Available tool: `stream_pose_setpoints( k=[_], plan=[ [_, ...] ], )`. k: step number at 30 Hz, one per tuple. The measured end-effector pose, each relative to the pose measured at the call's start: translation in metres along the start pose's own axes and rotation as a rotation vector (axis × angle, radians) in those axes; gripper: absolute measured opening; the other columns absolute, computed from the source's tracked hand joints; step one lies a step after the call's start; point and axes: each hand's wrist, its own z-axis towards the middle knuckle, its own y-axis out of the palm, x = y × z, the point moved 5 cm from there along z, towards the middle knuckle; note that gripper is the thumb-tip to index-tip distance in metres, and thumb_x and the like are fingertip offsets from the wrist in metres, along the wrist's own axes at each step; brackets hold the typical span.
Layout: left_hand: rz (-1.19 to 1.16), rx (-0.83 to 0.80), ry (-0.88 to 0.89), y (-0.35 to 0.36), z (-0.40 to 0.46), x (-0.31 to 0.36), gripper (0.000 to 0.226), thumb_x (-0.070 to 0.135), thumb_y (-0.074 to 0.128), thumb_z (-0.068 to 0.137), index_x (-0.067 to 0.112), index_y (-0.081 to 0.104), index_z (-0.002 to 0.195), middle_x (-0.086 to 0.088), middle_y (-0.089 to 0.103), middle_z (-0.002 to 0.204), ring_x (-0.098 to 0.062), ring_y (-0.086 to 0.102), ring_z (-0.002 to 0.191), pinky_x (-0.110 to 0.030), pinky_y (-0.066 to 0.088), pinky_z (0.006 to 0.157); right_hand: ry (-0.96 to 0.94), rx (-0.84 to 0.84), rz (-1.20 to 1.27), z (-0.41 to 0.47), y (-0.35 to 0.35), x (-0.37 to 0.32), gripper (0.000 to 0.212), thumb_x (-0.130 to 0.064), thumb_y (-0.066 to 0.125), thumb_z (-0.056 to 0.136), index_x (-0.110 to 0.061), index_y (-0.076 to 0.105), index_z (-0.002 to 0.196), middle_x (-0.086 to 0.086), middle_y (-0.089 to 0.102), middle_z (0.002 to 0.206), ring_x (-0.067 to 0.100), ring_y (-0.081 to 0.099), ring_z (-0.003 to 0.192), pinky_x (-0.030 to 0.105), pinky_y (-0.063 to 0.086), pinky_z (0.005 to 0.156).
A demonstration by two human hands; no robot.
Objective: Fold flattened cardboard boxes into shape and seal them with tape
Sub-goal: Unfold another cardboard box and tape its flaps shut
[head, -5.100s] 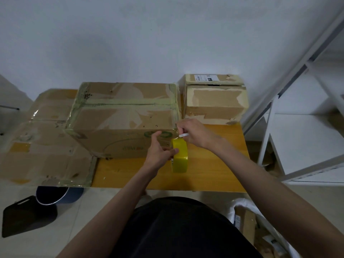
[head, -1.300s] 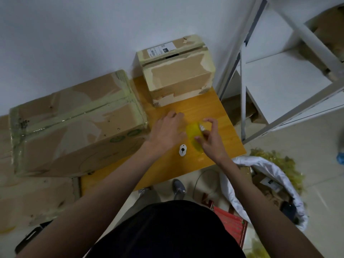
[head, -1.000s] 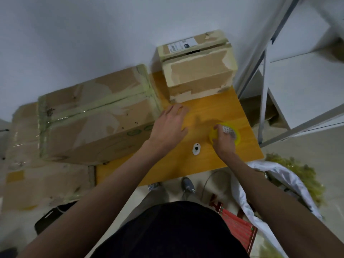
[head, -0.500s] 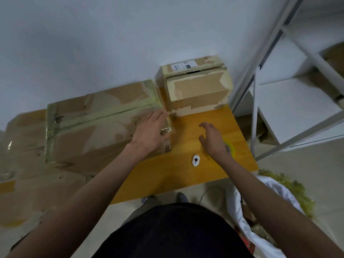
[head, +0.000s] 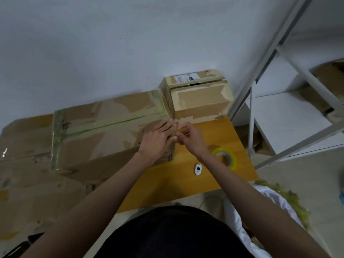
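Note:
A large taped cardboard box (head: 104, 131) lies on the wooden table (head: 182, 185). My left hand (head: 158, 140) presses flat on the top of its right end. Close beside it, my right hand (head: 191, 140) has its fingers curled at the box's right top edge and pinches what looks like a thin strip of yellowish tape. A yellow tape roll (head: 233, 161) lies flat on the table just right of my right wrist. A small white cutter (head: 198, 169) lies in front of it.
A smaller taped box (head: 201, 103) stands against the wall behind my hands, touching the large box. Flattened cardboard (head: 24, 142) spreads out to the left. A white metal shelf (head: 290, 118) stands at the right. A white bag (head: 275, 202) sits on the floor beneath it.
My right hand let go of the tape roll on the table and moved left to the box's right edge. My left hand slid up onto the box top.

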Motion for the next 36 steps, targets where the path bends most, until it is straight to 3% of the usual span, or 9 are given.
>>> stream_pose_setpoints(
  k=[8,12,18,23,27,30,33,34,36],
  plan=[
    [0.088,-0.026,-0.057,-0.004,0.009,0.001,0.058,0.062,0.046,0.095,0.034,0.048,0.145,0.017,0.036,0.157,-0.008,0.043,0.139,-0.04,0.059,0.082,0.245,-0.045,0.376,-0.003,0.003,0.02,0.024,-0.005,0.069,0.091,-0.002,0.056,0.112,0.012,0.063,0.09,0.02,0.066,0.071,0.028,0.058,0.069],
    [0.13,-0.058,-0.075,-0.002,0.013,0.001,0.06,0.065,0.044,0.094,0.036,0.042,0.148,0.017,0.031,0.159,-0.014,0.053,0.132,-0.041,0.059,0.08,0.233,-0.004,0.427,-0.004,0.007,0.021,0.01,-0.001,0.069,0.09,-0.001,0.059,0.093,0.007,0.06,0.084,0.022,0.061,0.075,0.032,0.058,0.073],
    [0.166,-0.049,-0.081,-0.002,0.012,0.003,0.059,0.061,0.053,0.094,0.036,0.043,0.146,0.017,0.031,0.16,-0.02,0.066,0.114,-0.038,0.058,0.073,0.223,0.229,0.141,-0.012,0.0,0.022,0.013,-0.012,0.077,0.085,-0.003,0.068,0.087,0.003,0.068,0.084,0.018,0.064,0.082,0.033,0.054,0.077],
    [0.17,-0.013,-0.102,-0.005,0.01,0.008,0.064,0.051,0.06,0.092,0.033,0.038,0.15,0.016,0.034,0.158,-0.019,0.066,0.114,-0.038,0.057,0.069,-0.063,0.322,-0.107,-0.015,0.006,-0.002,0.016,-0.006,0.068,0.09,-0.013,0.078,0.101,-0.005,0.075,0.092,-0.003,0.062,0.076,0.0,0.042,0.068],
    [0.181,-0.02,-0.094,-0.004,0.008,0.005,0.065,0.04,0.062,0.094,0.03,0.036,0.153,0.016,0.03,0.159,-0.016,0.063,0.119,-0.038,0.058,0.071,-0.164,0.218,-0.222,-0.022,0.026,-0.009,0.032,-0.01,0.053,0.099,-0.014,0.065,0.129,0.003,0.075,0.096,0.011,0.064,0.075,0.025,0.052,0.065],
    [0.198,0.009,-0.077,-0.004,0.006,0.007,0.062,0.027,0.062,0.093,0.027,0.04,0.151,0.014,0.033,0.158,-0.014,0.061,0.122,-0.035,0.058,0.067,-0.136,0.087,-0.207,-0.026,0.034,-0.007,0.039,-0.023,0.04,0.107,-0.021,0.047,0.146,0.006,0.069,0.078,0.017,0.058,0.061,0.032,0.041,0.055],
    [0.138,-0.028,-0.053,-0.002,0.008,0.003,0.063,0.037,0.06,0.096,0.028,0.035,0.153,0.015,0.029,0.16,-0.017,0.056,0.129,-0.04,0.058,0.075,0.014,-0.048,-0.092,-0.02,0.027,-0.003,0.041,-0.04,0.031,0.108,-0.022,0.069,0.107,0.001,0.061,0.07,0.006,0.051,0.058,0.031,0.035,0.055],
    [0.111,-0.046,-0.049,-0.003,0.01,0.0,0.066,0.042,0.06,0.095,0.029,0.034,0.154,0.015,0.03,0.16,-0.019,0.058,0.126,-0.041,0.058,0.078,0.068,-0.088,-0.07,-0.016,0.023,-0.003,0.048,-0.044,0.029,0.108,-0.021,0.068,0.092,-0.001,0.061,0.073,0.003,0.052,0.062,0.033,0.038,0.06],
    [0.061,-0.061,-0.026,-0.01,0.016,-0.006,0.072,0.054,0.06,0.089,0.031,0.035,0.153,0.016,0.036,0.157,-0.022,0.063,0.118,-0.04,0.058,0.08,0.103,-0.145,-0.043,-0.006,0.02,-0.005,0.051,-0.046,0.027,0.107,-0.017,0.065,0.12,0.001,0.067,0.113,0.01,0.06,0.101,0.038,0.048,0.088]
  ],
)
